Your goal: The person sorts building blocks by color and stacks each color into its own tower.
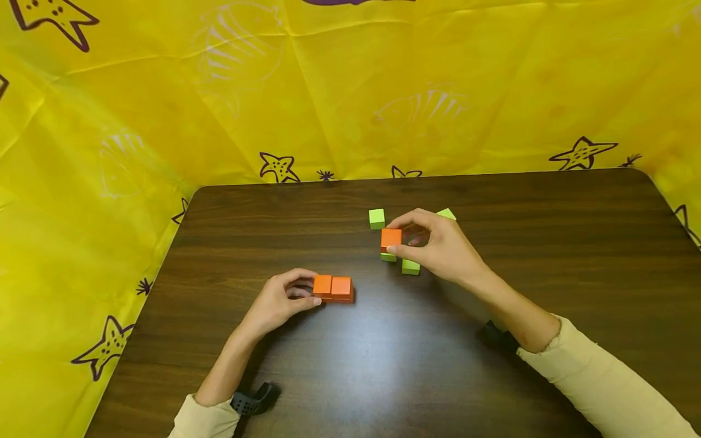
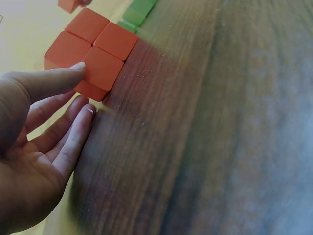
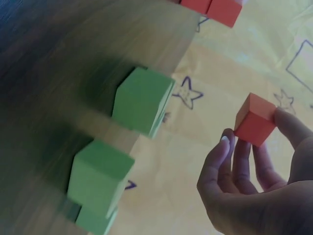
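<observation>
An orange cube [image 1: 391, 238] is pinched between the thumb and fingers of my right hand [image 1: 440, 250], held up over the green cubes. In the right wrist view that cube [image 3: 255, 120] is off the table, fingertips at its sides. My left hand [image 1: 275, 304] holds the left end of a small two-high block of orange cubes [image 1: 342, 287] on the table. The left wrist view shows my left thumb against the near face of these stacked cubes [image 2: 103, 68]; the fingers reach round behind, their contact partly hidden.
Several green cubes stand about my right hand: one farther back [image 1: 376, 219], one partly behind the hand [image 1: 446, 214], one under the held cube [image 1: 388, 257] and one nearer [image 1: 411, 267]. A brown wooden table [image 1: 575, 274] meets a yellow patterned cloth [image 1: 350, 91] behind.
</observation>
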{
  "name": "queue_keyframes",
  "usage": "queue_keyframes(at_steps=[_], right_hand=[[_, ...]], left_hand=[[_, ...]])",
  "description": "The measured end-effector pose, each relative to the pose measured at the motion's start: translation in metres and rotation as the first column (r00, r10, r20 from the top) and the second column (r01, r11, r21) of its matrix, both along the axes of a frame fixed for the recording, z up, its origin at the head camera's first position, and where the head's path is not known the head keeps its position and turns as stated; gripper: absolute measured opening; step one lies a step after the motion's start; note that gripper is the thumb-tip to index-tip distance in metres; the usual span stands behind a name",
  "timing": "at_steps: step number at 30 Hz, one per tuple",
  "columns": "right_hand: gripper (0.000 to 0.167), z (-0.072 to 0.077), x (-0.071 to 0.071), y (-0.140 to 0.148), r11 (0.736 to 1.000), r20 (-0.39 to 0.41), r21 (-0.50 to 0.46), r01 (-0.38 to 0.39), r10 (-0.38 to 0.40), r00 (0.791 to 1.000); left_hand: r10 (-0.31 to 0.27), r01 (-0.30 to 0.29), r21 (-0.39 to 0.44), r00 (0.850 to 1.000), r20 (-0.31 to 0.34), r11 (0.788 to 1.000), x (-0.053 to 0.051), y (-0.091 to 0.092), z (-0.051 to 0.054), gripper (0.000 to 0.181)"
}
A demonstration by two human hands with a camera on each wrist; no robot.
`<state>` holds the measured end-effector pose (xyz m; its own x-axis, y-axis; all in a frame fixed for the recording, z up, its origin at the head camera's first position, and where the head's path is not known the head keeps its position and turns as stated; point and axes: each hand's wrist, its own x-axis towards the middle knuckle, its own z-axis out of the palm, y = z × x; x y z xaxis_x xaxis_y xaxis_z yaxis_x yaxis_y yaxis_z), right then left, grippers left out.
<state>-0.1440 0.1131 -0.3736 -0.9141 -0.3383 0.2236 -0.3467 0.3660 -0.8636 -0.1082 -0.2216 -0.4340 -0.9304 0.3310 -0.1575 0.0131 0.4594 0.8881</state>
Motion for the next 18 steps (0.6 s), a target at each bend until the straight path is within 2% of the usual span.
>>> queue_keyframes(at_steps=[12, 18], right_hand=[[0.028, -0.004, 0.004, -0.029, 0.998, -0.001, -0.054, -0.040, 0.040, 0.999], [0.026, -0.006, 0.005, -0.041, 0.996, 0.027, -0.059, -0.068, 0.070, 0.997]], left_hand=[[-0.002, 0.002, 0.014, 1.000, -0.005, 1.000, 0.000, 0.001, 0.002, 0.040], [-0.004, 0.004, 0.013, 1.000, -0.001, 1.000, 0.000, 0.000, 0.001, 0.039]])
